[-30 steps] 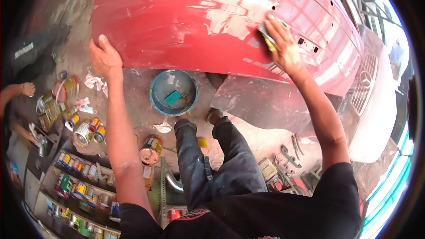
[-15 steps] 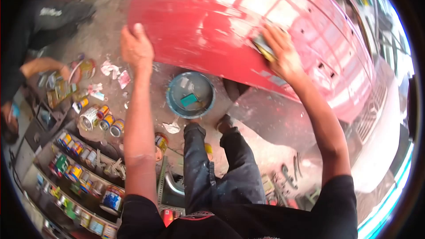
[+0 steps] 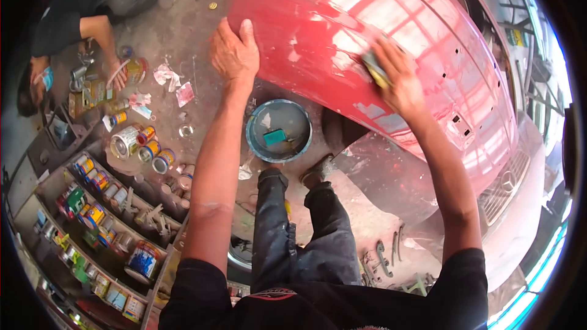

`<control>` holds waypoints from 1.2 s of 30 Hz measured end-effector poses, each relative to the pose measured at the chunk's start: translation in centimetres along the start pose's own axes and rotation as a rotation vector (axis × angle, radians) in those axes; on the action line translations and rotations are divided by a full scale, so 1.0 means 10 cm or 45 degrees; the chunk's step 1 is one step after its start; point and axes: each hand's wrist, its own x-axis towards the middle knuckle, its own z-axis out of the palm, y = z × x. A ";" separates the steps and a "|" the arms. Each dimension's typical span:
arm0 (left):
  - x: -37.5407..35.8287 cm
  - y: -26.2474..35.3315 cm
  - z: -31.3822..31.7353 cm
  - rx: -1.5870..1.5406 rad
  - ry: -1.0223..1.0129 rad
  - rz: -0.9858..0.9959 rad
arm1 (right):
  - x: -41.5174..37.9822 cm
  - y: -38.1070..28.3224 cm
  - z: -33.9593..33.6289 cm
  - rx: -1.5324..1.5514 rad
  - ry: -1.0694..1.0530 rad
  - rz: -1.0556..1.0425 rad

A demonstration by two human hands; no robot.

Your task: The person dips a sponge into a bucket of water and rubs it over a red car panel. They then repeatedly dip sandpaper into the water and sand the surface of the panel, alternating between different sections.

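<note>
**Right hand flattens a pad on a red car panel; left hand rests at the panel's edge**

The right hand (image 3: pixel 398 79) holds a grey-and-yellow sanding pad (image 3: pixel 375 69) against the glossy upper face of the red car body panel (image 3: pixel 342 36). Its fingers are extended and close together, laid over the pad, and their tips are slightly blurred. The pad shows along the left side of the hand in the view; where the thumb presses is too hard to tell.

The left hand (image 3: pixel 236 52) is at the panel's left edge, empty of any tool that shows. Its thumb stands out, well apart from the other 4 fingers, which lie near each other and bend a little; how firmly they touch the edge, I cannot tell.

The panel spans the upper middle and right of the view, with small dark holes and pale streaks on its surface. Below its lower edge, a round blue basin (image 3: pixel 249 136) sits on the floor (image 3: pixel 202 43) with a teal block (image 3: pixel 275 137) inside. At the right is a car grille (image 3: pixel 498 198) with a star badge. At the left, a co-worker's hand (image 3: pixel 117 76) is among metal cans, near crumpled paper (image 3: pixel 166 75). Below that, a shelf rack (image 3: pixel 137 241) holds rows of paint cans (image 3: pixel 143 261).
</note>
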 end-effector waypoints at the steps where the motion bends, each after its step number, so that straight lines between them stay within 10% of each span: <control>1: 0.00 0.01 -0.01 0.002 0.000 0.004 | -0.14 0.06 -0.01 -0.002 0.044 0.010; 9: -0.02 -0.02 -0.01 -0.062 -0.077 -0.029 | 1.25 -0.81 0.53 -0.102 0.181 -0.086; 17: 0.00 -0.06 -0.02 -0.084 -0.104 0.042 | -0.36 -0.03 -0.02 -0.028 0.183 0.243; 26: -0.01 -0.09 -0.07 -0.195 -0.212 0.000 | 1.32 -0.85 0.51 -0.099 0.090 -0.003; 36: -0.03 -0.07 0.01 -0.108 -0.108 -0.054 | 0.24 -0.17 0.05 -0.040 -0.007 -0.035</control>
